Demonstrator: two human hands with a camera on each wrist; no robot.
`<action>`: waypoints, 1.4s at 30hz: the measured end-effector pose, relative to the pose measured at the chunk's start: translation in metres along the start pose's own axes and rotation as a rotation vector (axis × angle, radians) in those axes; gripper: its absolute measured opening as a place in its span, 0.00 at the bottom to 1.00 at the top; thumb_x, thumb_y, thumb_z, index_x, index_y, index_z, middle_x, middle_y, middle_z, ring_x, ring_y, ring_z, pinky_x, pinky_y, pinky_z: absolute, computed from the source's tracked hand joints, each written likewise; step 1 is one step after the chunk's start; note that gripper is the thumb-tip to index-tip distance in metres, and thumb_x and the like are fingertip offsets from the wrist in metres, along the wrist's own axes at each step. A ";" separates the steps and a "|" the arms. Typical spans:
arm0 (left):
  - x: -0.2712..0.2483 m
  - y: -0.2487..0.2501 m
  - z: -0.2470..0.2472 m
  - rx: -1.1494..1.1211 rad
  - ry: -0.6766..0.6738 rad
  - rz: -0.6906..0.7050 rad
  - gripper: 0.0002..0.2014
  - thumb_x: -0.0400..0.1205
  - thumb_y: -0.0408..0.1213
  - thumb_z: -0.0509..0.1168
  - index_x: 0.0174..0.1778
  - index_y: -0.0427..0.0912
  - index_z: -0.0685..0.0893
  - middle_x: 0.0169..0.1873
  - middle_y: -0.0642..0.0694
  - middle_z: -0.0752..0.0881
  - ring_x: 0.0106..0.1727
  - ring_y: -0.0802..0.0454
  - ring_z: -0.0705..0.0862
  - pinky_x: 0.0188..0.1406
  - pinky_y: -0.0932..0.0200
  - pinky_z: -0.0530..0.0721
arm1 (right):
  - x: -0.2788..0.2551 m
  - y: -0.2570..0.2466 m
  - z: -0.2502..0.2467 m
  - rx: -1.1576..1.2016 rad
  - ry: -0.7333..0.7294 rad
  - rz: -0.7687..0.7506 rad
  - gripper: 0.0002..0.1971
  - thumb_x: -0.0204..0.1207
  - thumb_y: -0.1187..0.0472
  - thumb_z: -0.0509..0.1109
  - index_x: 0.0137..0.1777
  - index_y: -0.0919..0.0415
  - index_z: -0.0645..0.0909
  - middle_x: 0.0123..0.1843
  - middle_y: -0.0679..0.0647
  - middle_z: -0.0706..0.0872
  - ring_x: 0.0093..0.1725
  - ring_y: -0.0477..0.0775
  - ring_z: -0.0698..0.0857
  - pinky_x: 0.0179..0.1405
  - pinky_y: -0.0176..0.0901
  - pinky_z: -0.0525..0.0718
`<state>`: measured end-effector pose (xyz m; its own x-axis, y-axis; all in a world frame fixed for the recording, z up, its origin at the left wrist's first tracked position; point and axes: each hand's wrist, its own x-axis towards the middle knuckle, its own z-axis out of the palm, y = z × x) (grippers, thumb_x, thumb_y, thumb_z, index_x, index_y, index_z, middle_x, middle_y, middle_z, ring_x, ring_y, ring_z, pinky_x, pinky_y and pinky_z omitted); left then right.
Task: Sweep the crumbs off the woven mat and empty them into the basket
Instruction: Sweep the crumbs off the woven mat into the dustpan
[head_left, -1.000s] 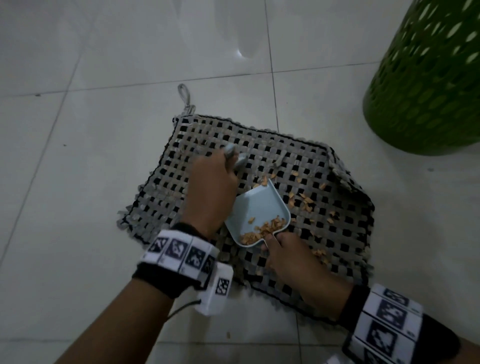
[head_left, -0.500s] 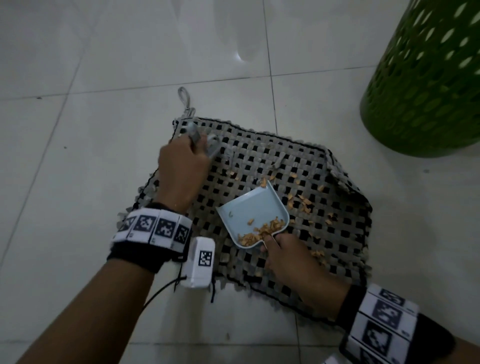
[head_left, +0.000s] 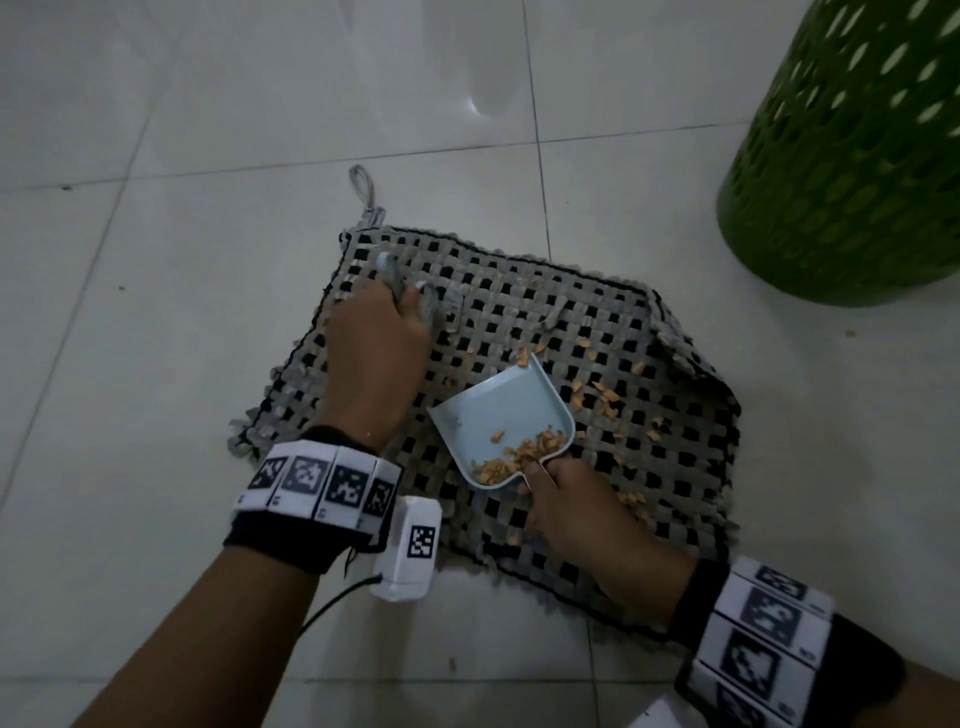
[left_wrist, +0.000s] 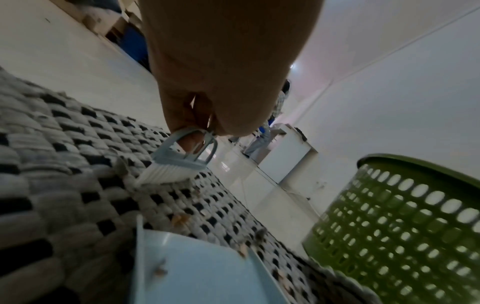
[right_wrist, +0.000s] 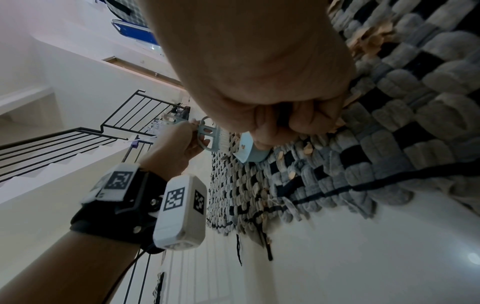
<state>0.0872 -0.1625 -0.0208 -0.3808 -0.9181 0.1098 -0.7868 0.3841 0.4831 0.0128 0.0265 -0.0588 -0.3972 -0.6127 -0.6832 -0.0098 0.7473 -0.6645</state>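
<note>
A grey-and-black woven mat (head_left: 545, 322) lies on the tiled floor. Orange crumbs (head_left: 602, 397) are scattered on its right half. My right hand (head_left: 576, 514) grips the handle of a pale blue dustpan (head_left: 493, 415), which rests on the mat with a heap of crumbs (head_left: 524, 452) at its near end. My left hand (head_left: 376, 353) holds a small pale blue brush (left_wrist: 179, 162) near the mat's far left corner, its white bristles touching the weave. The green perforated basket (head_left: 852, 156) stands at the far right, off the mat.
Pale tiled floor (head_left: 182, 156) surrounds the mat. A hanging loop (head_left: 363, 187) sticks out from the mat's far left corner. In the left wrist view a white cabinet (left_wrist: 288, 160) and a standing person (left_wrist: 267, 131) are far off behind the mat.
My left hand has carried the brush from the dustpan's mouth up and left to the mat's far left corner. The dustpan and my right hand have stayed put.
</note>
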 end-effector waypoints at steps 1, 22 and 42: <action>-0.005 0.003 0.003 0.019 -0.040 0.024 0.19 0.89 0.43 0.59 0.34 0.38 0.79 0.22 0.52 0.72 0.21 0.60 0.68 0.19 0.65 0.59 | 0.000 0.000 0.000 0.002 0.000 -0.001 0.21 0.88 0.52 0.53 0.43 0.61 0.83 0.30 0.54 0.83 0.29 0.49 0.80 0.27 0.37 0.76; -0.014 0.013 0.011 -0.044 -0.215 0.173 0.16 0.89 0.45 0.61 0.54 0.40 0.90 0.39 0.41 0.89 0.33 0.48 0.82 0.32 0.51 0.81 | 0.000 0.000 -0.003 0.003 -0.010 -0.021 0.23 0.88 0.52 0.53 0.47 0.68 0.83 0.37 0.62 0.85 0.35 0.55 0.82 0.32 0.41 0.76; -0.032 0.025 -0.006 -0.131 -0.293 0.212 0.11 0.88 0.40 0.63 0.60 0.48 0.90 0.47 0.45 0.91 0.38 0.52 0.84 0.39 0.59 0.81 | -0.021 0.012 -0.012 0.027 -0.052 -0.018 0.22 0.88 0.53 0.52 0.46 0.68 0.82 0.32 0.58 0.78 0.25 0.49 0.72 0.24 0.39 0.68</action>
<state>0.0826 -0.1245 -0.0075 -0.6659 -0.7456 -0.0248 -0.6145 0.5293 0.5849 0.0098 0.0519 -0.0488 -0.3485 -0.6393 -0.6854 0.0082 0.7291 -0.6843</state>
